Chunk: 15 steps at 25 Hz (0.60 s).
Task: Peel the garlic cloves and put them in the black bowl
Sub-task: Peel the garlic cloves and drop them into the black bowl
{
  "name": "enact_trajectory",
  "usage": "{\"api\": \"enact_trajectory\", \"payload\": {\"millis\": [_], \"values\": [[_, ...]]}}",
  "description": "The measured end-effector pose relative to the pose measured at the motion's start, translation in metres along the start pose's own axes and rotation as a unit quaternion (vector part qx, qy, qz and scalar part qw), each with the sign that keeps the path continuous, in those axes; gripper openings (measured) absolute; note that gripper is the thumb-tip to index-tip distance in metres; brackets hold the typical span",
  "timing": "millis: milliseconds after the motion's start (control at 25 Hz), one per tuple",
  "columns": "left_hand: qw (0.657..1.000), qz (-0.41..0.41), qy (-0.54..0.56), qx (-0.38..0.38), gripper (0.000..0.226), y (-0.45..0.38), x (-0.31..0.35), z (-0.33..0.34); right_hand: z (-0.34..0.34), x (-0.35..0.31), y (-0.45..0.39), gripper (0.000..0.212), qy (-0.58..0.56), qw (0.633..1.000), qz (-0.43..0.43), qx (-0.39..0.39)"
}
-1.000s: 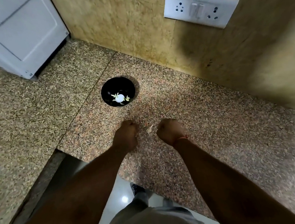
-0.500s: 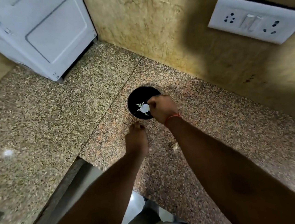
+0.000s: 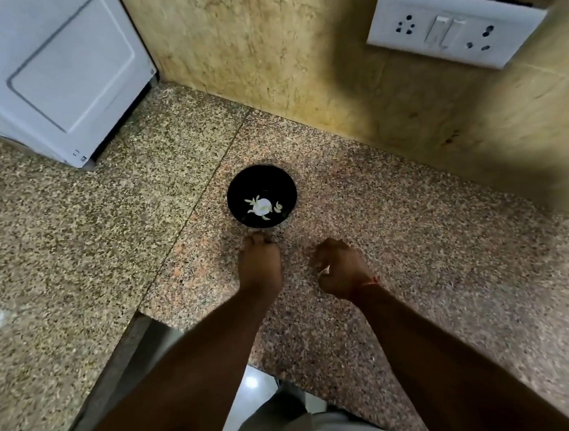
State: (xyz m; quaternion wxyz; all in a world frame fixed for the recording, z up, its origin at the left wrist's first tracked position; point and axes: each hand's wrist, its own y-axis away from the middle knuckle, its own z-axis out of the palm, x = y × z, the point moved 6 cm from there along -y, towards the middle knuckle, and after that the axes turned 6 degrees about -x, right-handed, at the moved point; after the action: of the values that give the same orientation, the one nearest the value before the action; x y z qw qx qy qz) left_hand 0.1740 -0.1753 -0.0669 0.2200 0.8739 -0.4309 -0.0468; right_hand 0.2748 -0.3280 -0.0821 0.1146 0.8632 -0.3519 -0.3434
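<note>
Over at ten o'clock a white appliance (image 3: 54, 74) stands on the speckled granite counter (image 3: 72, 240), well apart from the work. At centre, about twelve o'clock from the hands, sits the black bowl (image 3: 262, 196), holding peeled garlic cloves (image 3: 262, 206), pale against the dark inside. Just below its rim the left hand (image 3: 259, 265) rests knuckles-up on the stone, fingers curled under; whether they hide anything cannot be told. At three o'clock from it, a little apart, the right hand (image 3: 341, 268) is bunched over a small pale scrap (image 3: 325, 271), which may be a clove or a bit of skin; it is too small to tell. An orange thread circles that wrist. Far up at two o'clock a white socket plate (image 3: 454, 25) hangs on the wall.

Garlic should handle as a light, firm thing with dry, papery, brittle skin and a slick surface once bared; pinching it by the ends with fingertips and splitting the skin at the root seems wisest. Both forearms reach forward, wrists bent down.
</note>
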Motion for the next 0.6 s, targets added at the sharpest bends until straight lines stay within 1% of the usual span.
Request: {"api": "enact_trajectory", "payload": {"millis": [80, 160, 240, 280, 320, 360, 480, 600], "values": [[1.0, 0.025, 0.014, 0.006, 0.03, 0.011, 0.015, 0.004, 0.009, 0.008, 0.008, 0.032, 0.025, 0.999, -0.02, 0.005], [0.996, 0.028, 0.089, -0.009, 0.025, 0.024, 0.029, 0.016, 0.014, 0.011, 0.014, 0.031, 0.05, 0.998, -0.021, 0.028], [0.988, 0.033, 0.15, -0.018, 0.013, 0.039, 0.046, 0.03, 0.021, 0.021, 0.022, 0.03, 0.048, 0.998, -0.015, 0.043], [0.982, 0.027, 0.186, -0.023, 0.004, 0.045, 0.052, 0.037, 0.025, 0.026, 0.028, 0.03, 0.043, 0.998, -0.021, 0.045], [0.973, 0.004, 0.227, -0.027, 0.003, 0.05, 0.056, 0.043, 0.028, 0.031, 0.034, 0.029, 0.035, 0.998, -0.031, 0.048], [0.962, -0.012, 0.272, -0.029, 0.003, 0.053, 0.059, 0.049, 0.028, 0.035, 0.042, 0.03, 0.025, 0.998, -0.041, 0.052], [0.919, -0.056, 0.387, -0.056, 0.021, 0.063, 0.069, 0.063, 0.028, 0.046, 0.065, 0.034, -0.045, 0.993, -0.065, 0.084], [0.844, -0.114, 0.513, -0.109, 0.026, 0.079, 0.084, 0.079, 0.027, 0.061, 0.088, 0.03, -0.143, 0.979, -0.058, 0.134]]}}
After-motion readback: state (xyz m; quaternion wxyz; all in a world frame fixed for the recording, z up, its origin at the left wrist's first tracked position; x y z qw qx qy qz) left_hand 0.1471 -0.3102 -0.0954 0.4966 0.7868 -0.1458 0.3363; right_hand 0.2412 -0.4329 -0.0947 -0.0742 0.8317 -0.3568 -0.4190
